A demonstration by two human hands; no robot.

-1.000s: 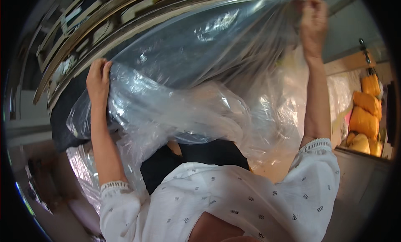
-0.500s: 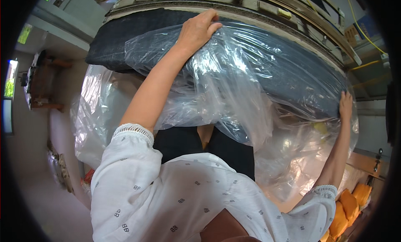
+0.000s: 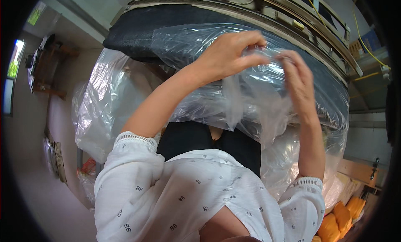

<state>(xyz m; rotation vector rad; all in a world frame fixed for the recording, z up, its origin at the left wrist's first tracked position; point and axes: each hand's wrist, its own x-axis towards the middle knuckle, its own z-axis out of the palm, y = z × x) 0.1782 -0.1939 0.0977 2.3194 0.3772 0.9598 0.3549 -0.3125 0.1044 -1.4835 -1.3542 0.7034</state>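
Observation:
A large clear plastic bag (image 3: 125,104) drapes over a dark padded bench top (image 3: 138,37) in front of me. My left hand (image 3: 227,54) is raised above it and pinches a fold of the thin film near the bag's upper edge. My right hand (image 3: 296,81) is close beside it, its fingers also closed on the same film. A strip of plastic hangs down between the two hands. My white patterned sleeves fill the lower part of the view.
Metal rails and framework (image 3: 292,20) run along the far side of the bench, with yellow cables at the upper right. Orange cushions (image 3: 340,219) lie at the lower right. A wall with a bright window (image 3: 14,62) is at the left.
My right hand has come in from the far right edge of the bag to just beside my left hand. Both now grip the film close together.

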